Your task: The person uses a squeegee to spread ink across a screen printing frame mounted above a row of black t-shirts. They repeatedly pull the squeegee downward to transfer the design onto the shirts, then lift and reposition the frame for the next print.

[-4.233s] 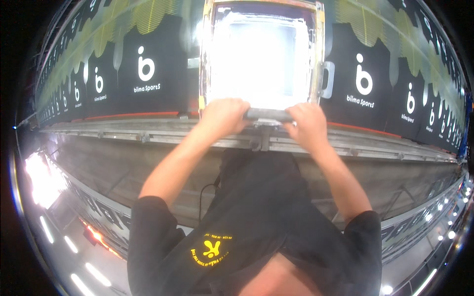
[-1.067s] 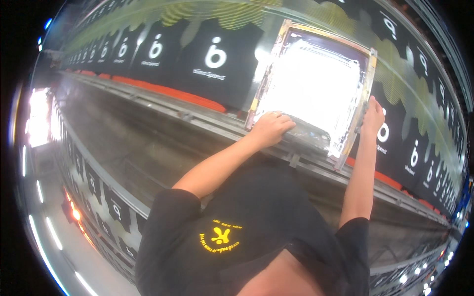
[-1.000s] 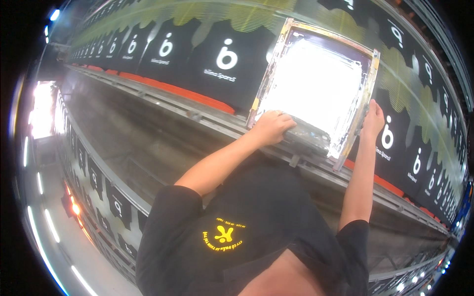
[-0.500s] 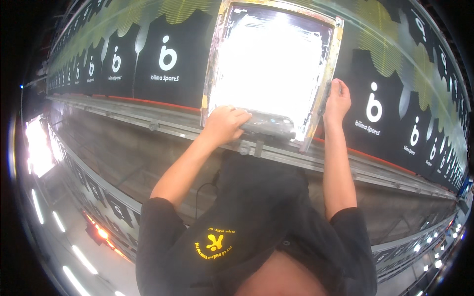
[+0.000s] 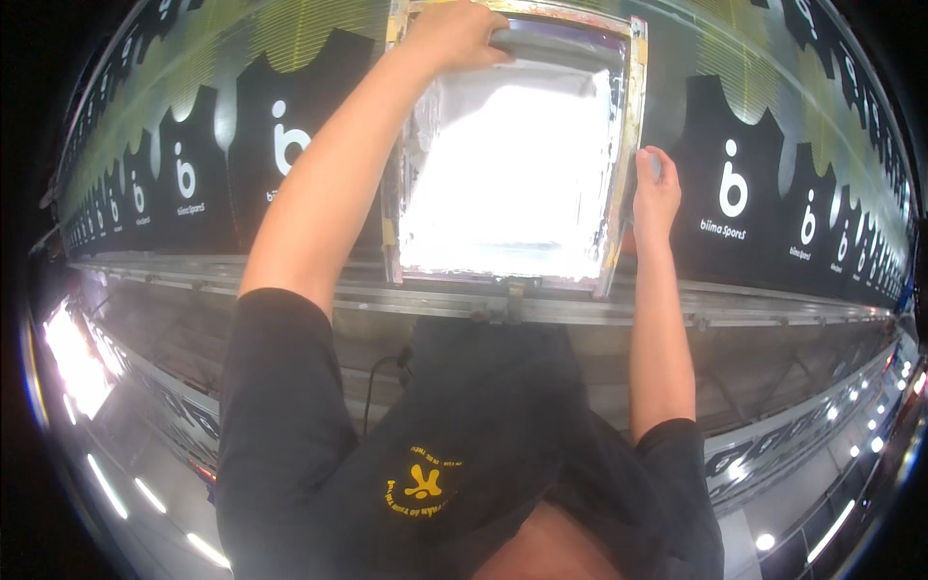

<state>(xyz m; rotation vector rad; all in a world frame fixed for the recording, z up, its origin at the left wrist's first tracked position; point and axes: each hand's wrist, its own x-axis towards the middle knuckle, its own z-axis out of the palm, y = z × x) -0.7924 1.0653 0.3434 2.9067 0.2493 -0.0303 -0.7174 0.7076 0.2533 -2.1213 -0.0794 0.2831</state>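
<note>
Black shirt-shaped panels (image 5: 720, 116) are running down both sides of a long table (image 5: 667, 72), each one wearing a white emblem, with yellowish lined patches showing at the necklines. Along the near edge, a metal rail (image 5: 744, 302) is bending with the fisheye. Off to the lower left, tube lights (image 5: 106, 486) are glowing, and more panels are lining another long row beyond the walkway. Person's wearing a black tee (image 5: 541, 416) with a yellow print (image 5: 423, 480) on the chest, and a dark cable (image 5: 371, 387) is dangling beside it.

Left arm is angling way up over the frame's left side, and the left hand (image 5: 459, 37) is wrapping round the left end of a grey squeegee (image 5: 556, 46), thumb underneath. Right forearm is standing nearly vertical, with the right hand (image 5: 658, 198) curling its fingers right by the frame's outer right side; honestly can't tell whether it's gripping anything there.

Screen frame (image 5: 625, 145) is lying flat on the table between the two hands, its middle blowing out white from glare. Squeegee's sitting inside it, near the far end, stretching rightward from the left hand and well apart from the right one.
</note>
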